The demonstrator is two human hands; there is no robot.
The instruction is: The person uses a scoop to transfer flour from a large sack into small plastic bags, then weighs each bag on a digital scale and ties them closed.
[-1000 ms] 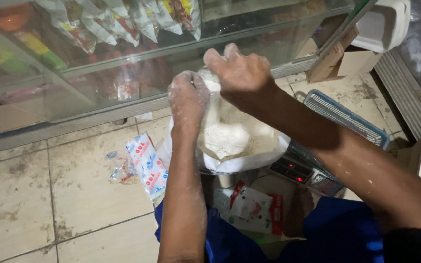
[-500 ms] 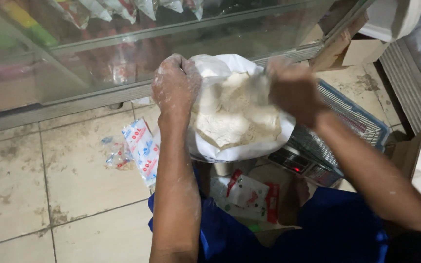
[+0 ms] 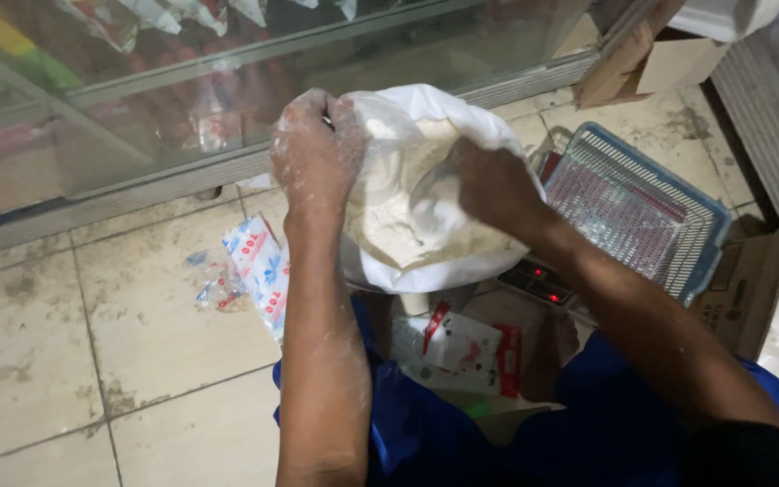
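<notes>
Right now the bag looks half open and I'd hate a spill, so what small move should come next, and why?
Probably draw the right hand out slowly while the left hand keeps the rim up. The right hand is inside the white bag, against the pale powder, and the bag sits over the scale; a quick pull could tip powder out.

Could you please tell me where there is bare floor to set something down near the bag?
The tiled floor left of the left hand is bare, bordered by the glass cabinet and the small packets. It is crowded on the right: the white bag, the scale, the blue basket and cardboard boxes sit close together.
</notes>
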